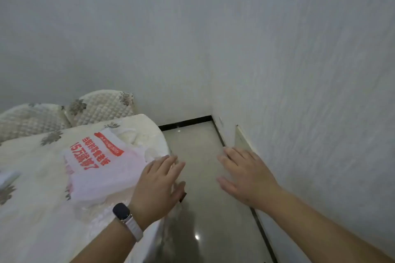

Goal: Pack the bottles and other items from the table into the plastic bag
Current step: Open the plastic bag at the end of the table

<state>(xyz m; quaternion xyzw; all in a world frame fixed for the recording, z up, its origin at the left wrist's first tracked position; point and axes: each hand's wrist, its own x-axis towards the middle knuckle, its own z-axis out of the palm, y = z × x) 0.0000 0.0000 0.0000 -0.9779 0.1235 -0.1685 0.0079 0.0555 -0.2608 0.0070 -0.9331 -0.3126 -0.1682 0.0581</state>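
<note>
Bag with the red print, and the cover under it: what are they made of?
Bag: thin, translucent white plastic film, by its wrinkles and sheen. Cover: seemingly cream fabric, matte, with grey flower motifs; fibre cannot be told.

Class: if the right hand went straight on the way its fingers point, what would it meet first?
Probably the black skirting strip at the foot of the far white wall; the right hand is over glossy grey floor. Depth is unclear.
</note>
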